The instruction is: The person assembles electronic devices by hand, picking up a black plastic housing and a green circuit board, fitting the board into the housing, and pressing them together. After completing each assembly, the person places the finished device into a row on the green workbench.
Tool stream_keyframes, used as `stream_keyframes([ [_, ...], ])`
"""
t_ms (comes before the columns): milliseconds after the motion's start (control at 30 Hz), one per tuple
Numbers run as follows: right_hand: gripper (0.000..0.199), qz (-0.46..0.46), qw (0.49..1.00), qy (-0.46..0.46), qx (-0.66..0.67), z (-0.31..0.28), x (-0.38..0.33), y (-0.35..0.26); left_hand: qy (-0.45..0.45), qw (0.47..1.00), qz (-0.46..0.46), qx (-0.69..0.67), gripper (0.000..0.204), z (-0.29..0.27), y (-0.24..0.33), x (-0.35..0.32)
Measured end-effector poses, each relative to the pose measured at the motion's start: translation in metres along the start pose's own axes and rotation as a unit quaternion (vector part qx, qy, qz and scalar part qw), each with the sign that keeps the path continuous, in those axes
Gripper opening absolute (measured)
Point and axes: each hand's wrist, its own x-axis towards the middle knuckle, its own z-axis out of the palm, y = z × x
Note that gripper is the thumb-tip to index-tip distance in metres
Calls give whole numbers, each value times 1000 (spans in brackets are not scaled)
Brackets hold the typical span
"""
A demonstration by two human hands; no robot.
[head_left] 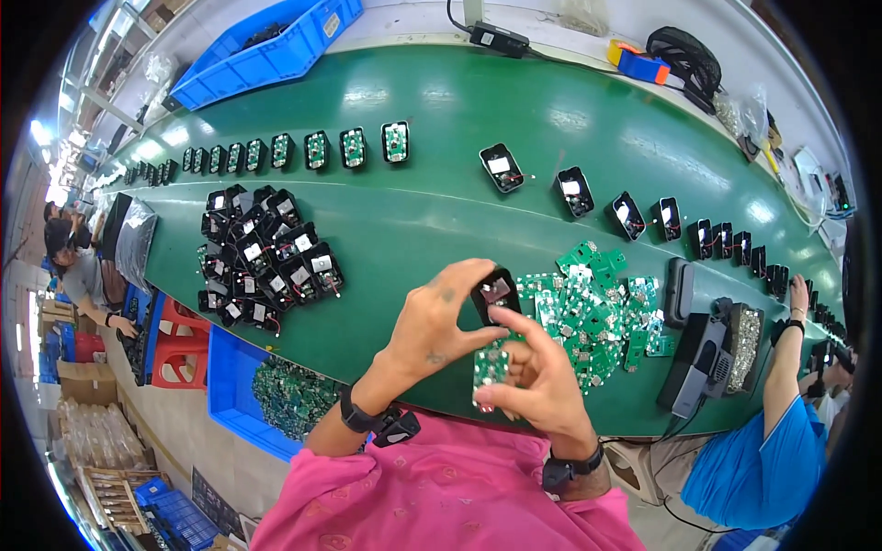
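Observation:
My left hand (430, 321) grips a small black plastic housing (484, 301) at the near middle of the bench, its fingers curled round the far side. A silvery part shows inside the housing. Just below it, my right hand (542, 381) pinches a green circuit board (490, 367) between thumb and fingers. The right index finger reaches up to the housing's near edge; whether it touches is hard to tell. Beside my right hand lies a loose heap of green circuit boards (588, 321). To the left, a pile of black housings (262, 253) with thin wires covers part of the bench.
Housings fitted with boards (353, 148) form a row at far left; open housings (571, 192) run along the right. A grey device (695, 367) stands right of the heap. Beside the bench sits a blue bin (234, 376) of boards. A co-worker's arm (785, 367) reaches in at right.

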Motion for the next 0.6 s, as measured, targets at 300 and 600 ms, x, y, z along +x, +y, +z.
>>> stream_keyframes([
  [300, 45, -8, 998, 63, -23, 0, 13, 18, -106, 994, -13, -21, 75, -2, 7, -8],
  [600, 37, -17, 998, 54, -35, 12, 11, 12, -147, 864, -114, -469, 46, 24, -39, -47],
])
